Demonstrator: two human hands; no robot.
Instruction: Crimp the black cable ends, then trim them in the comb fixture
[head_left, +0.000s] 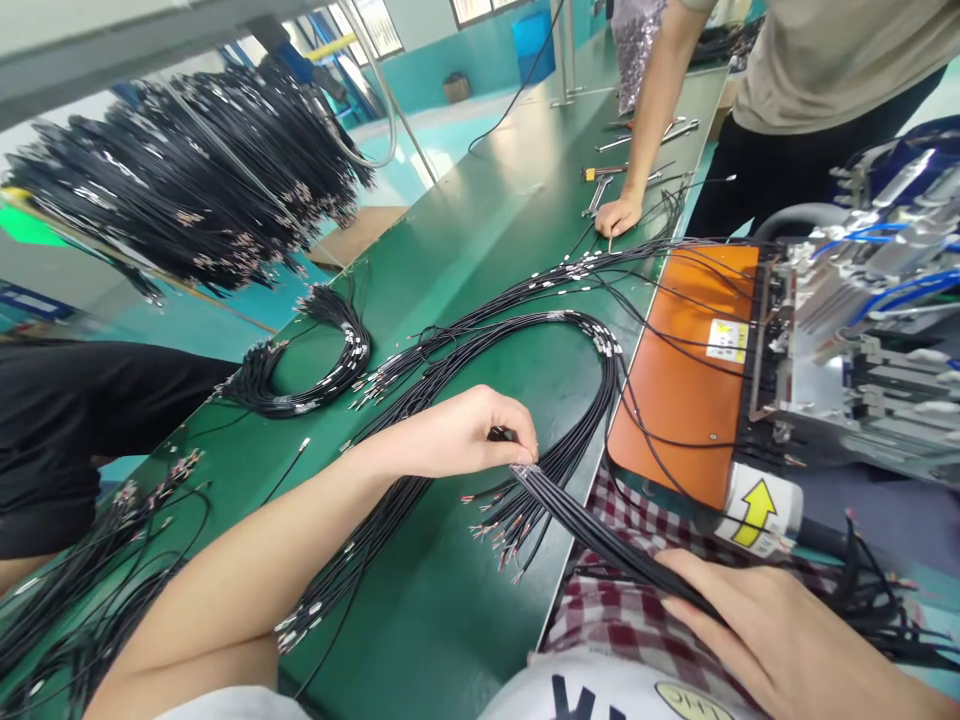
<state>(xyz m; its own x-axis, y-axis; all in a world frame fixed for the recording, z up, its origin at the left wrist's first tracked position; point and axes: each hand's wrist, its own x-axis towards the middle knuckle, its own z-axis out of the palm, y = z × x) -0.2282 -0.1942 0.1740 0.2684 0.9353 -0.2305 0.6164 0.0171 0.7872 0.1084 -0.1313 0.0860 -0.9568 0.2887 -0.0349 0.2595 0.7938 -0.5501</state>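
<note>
Centrally, left hand (457,435): fingertips (525,447) closed in a pinch on the wires (585,520), which leave the grip toward 4 o'clock. Terminals (499,535) fan out at 7 o'clock of the pinch, over the bench (465,250). Right hand (787,640), at 4 o'clock: fingers curled over the same wires, against the lap (637,620). Co-worker's hand (619,213), 1 o'clock, rests on the bench.

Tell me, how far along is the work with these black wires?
Looks partway. One coiled bundle already lies on the green table. The left hand and right hand hold a wire bunch now. Loose wires at the left edge remain.
</note>
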